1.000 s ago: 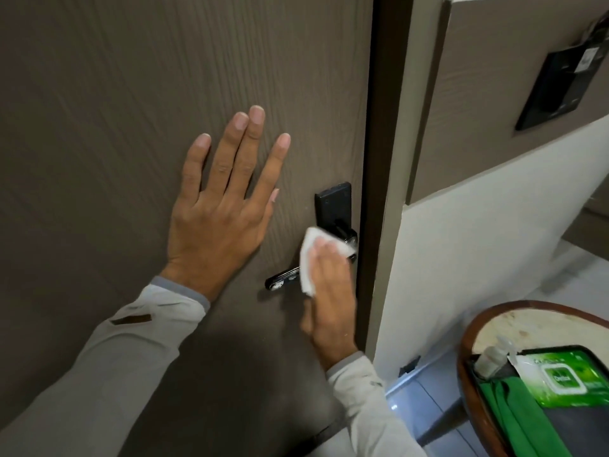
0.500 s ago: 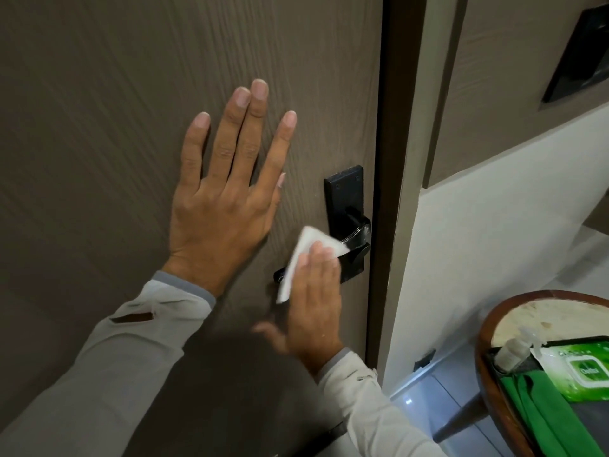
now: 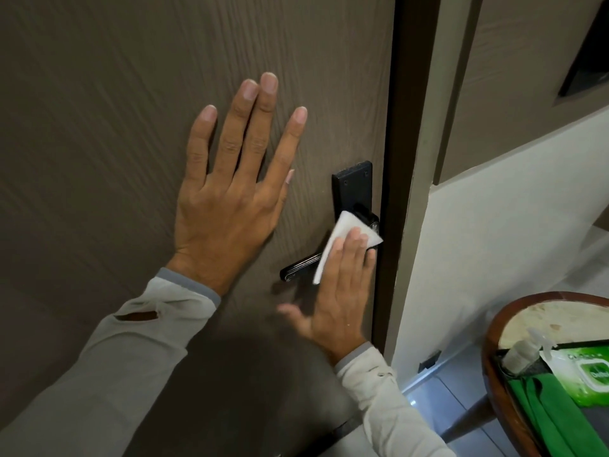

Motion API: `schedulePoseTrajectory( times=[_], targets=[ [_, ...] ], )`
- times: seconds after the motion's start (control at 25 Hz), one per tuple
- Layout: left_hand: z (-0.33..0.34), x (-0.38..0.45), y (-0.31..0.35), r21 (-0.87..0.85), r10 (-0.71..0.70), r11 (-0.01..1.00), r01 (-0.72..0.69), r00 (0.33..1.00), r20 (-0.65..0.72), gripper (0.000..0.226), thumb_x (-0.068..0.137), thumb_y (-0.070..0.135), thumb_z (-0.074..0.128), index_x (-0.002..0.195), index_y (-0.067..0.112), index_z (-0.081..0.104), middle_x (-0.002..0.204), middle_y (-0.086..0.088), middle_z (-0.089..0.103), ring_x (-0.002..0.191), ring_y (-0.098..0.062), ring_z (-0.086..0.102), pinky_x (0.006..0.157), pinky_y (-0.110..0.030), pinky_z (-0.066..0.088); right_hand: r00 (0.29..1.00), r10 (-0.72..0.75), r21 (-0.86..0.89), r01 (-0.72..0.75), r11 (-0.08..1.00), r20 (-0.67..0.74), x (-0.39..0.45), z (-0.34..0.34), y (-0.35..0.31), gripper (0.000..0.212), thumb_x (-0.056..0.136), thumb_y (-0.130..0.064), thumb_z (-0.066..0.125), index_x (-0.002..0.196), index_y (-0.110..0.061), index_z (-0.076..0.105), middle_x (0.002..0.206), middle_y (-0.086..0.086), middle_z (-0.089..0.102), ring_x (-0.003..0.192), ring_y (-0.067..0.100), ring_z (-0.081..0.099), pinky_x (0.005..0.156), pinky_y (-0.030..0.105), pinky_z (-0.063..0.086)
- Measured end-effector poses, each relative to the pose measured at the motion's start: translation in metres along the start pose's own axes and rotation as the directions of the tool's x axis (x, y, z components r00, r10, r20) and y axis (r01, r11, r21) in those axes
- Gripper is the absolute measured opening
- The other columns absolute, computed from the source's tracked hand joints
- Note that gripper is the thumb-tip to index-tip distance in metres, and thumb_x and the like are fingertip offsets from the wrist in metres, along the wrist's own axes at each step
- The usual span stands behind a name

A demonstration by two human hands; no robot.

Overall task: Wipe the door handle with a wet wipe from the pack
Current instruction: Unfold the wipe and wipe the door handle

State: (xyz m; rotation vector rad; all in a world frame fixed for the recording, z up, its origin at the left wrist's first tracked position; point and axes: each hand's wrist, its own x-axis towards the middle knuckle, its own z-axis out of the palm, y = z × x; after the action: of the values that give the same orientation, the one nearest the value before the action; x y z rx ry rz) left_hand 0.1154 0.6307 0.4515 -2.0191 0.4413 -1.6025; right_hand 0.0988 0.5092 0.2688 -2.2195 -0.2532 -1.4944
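A black lever door handle (image 3: 298, 267) on a black backplate (image 3: 352, 189) sits near the right edge of the brown door (image 3: 131, 94). My right hand (image 3: 339, 291) presses a folded white wet wipe (image 3: 342, 232) flat against the lever near its pivot, fingers straight, thumb spread left. The lever's free end sticks out left of the wipe. My left hand (image 3: 230, 192) lies flat on the door, fingers spread, left of the handle. The green wipe pack (image 3: 586, 377) rests on a stool at lower right.
A round wooden stool (image 3: 494, 341) at lower right carries a small spray bottle (image 3: 524, 351) and a green cloth (image 3: 553, 420). The dark door frame (image 3: 398, 159) and a white wall (image 3: 494, 258) stand right of the handle. A black wall panel (image 3: 590, 61) hangs at upper right.
My right hand with the wipe has slid right along the lever toward the pivot, uncovering the lever's free end. The left hand stays flat on the door.
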Motion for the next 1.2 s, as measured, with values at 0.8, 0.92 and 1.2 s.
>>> schedulePoseTrajectory(
  times=[0.8, 0.92, 1.2],
  targets=[
    [0.001, 0.001, -0.002, 0.006, 0.019, 1.000, -0.019, 0.996, 0.085, 0.064, 0.114, 0.056, 0.033, 0.169, 0.026, 0.023, 0.166, -0.023, 0.032, 0.151, -0.044, 0.033, 0.118, -0.064, 0.014, 0.983, -0.185, 0.013, 0.185, 0.983, -0.010, -0.016, 0.006, -0.016, 0.105, 0.092, -0.084, 0.031, 0.163, -0.007, 0.015, 0.176, 0.009, -0.004, 0.163, 0.026, 0.004, 0.133, 0.050, 0.000],
    [-0.001, 0.001, -0.001, 0.005, 0.016, 1.000, -0.017, 0.996, 0.091, 0.063, 0.114, 0.055, 0.034, 0.169, 0.025, 0.024, 0.167, -0.023, 0.032, 0.152, -0.044, 0.032, 0.118, -0.064, 0.014, 0.999, -0.003, -0.042, 0.001, 0.999, -0.040, 0.001, 0.002, 0.012, 0.102, 0.093, -0.083, 0.024, 0.164, -0.012, 0.009, 0.176, 0.006, -0.010, 0.163, 0.024, -0.001, 0.133, 0.050, -0.003],
    [0.003, -0.001, -0.001, -0.006, 0.019, 1.000, -0.019, 0.997, 0.075, 0.067, 0.114, 0.055, 0.036, 0.171, 0.025, 0.016, 0.169, -0.024, 0.025, 0.154, -0.044, 0.025, 0.120, -0.065, 0.011, 0.994, 0.069, 0.106, -0.060, 0.993, -0.081, 0.025, 0.003, 0.017, 0.106, 0.091, -0.086, 0.027, 0.164, -0.012, 0.009, 0.172, 0.013, 0.016, 0.163, 0.025, 0.009, 0.132, 0.053, 0.010]
  ],
)
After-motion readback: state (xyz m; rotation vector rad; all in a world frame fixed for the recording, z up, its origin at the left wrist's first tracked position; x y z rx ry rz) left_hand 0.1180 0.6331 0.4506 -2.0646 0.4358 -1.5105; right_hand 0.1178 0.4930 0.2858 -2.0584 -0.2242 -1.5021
